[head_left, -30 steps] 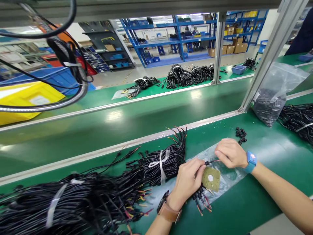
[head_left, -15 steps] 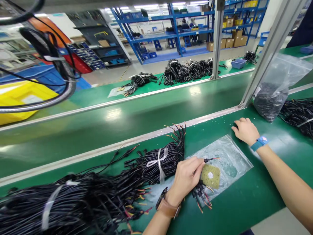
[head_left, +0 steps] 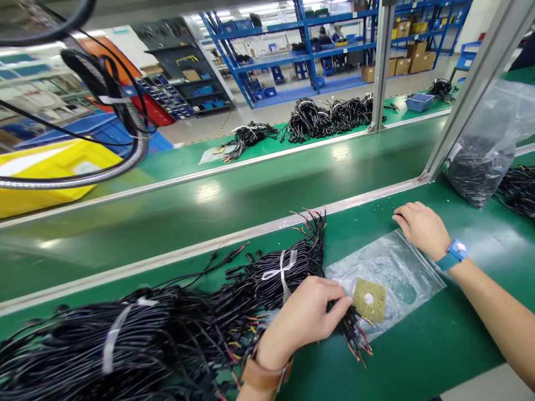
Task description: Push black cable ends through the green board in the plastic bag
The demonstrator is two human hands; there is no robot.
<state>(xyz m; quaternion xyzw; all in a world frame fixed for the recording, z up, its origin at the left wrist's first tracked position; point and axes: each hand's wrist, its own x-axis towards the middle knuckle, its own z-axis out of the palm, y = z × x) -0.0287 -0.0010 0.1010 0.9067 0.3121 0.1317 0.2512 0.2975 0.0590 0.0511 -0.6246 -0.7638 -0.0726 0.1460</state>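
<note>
My left hand (head_left: 311, 309) is over a pile of short black connector leads (head_left: 354, 337) with bare coloured wire ends. Its thumb and forefinger tips come nearly together beside dark cable; whatever is between them is hidden. Just right of the fingertips, a yellow-green sponge (head_left: 371, 306) with a round hole lies on a flat clear plastic bag (head_left: 424, 274). My right hand (head_left: 424, 229) rests on the green table beyond the bag's upper corner. Its fingers are loosely bent, the thumb a little apart, and nothing shows in them.
A tied coil of black cable (head_left: 276, 273) lies left of my left hand, beside a larger cable bundle (head_left: 137, 340). A filled clear bag (head_left: 478, 167) stands at right by a metal post (head_left: 463, 89). Across the green channel (head_left: 267, 184) are more cable bundles (head_left: 309, 120).
My left hand has lowered from beside the sponge to the pile; the short lead at its fingertips no longer shows there. My right hand's fingers have drawn closer together. The view has shifted slightly.
</note>
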